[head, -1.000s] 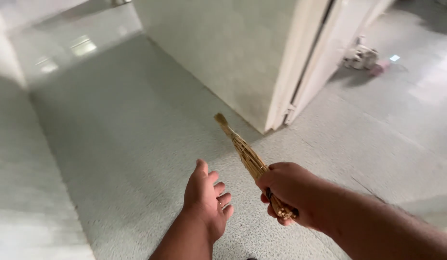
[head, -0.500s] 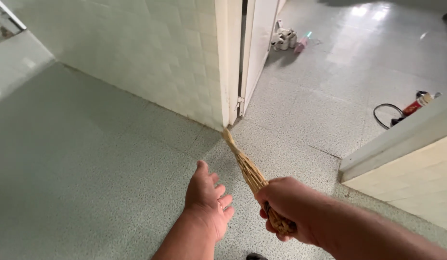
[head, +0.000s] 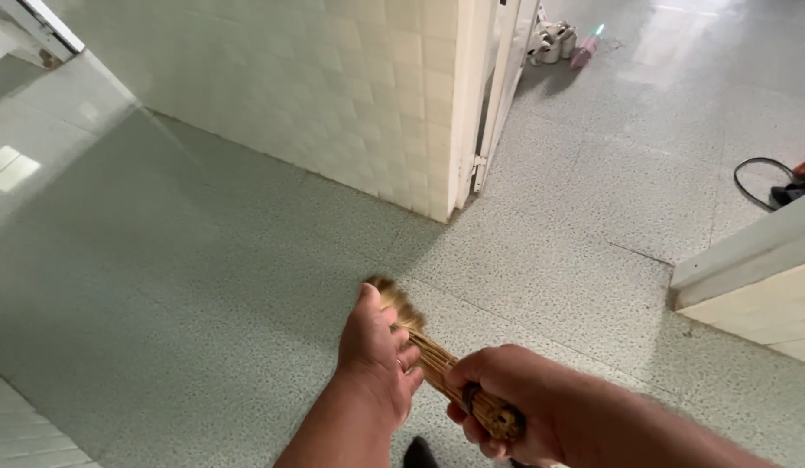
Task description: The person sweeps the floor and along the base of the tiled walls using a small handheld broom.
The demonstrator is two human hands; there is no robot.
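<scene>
Since half a second ago, we have swung our stick broom [head: 424, 347] in toward our left hand [head: 378, 351], whose palm now meets the splayed bristle end; before, that hand hung open beside it. Our right hand [head: 498, 403] is clenched around the bound end, fingers fully wrapped. The left fingers [head: 408, 360] curl loosely against the bristles, not closed on them. No sweeping shows on the speckled floor [head: 203, 260] yet; we judge the bristles are only being evened, and the floor work remains.
</scene>
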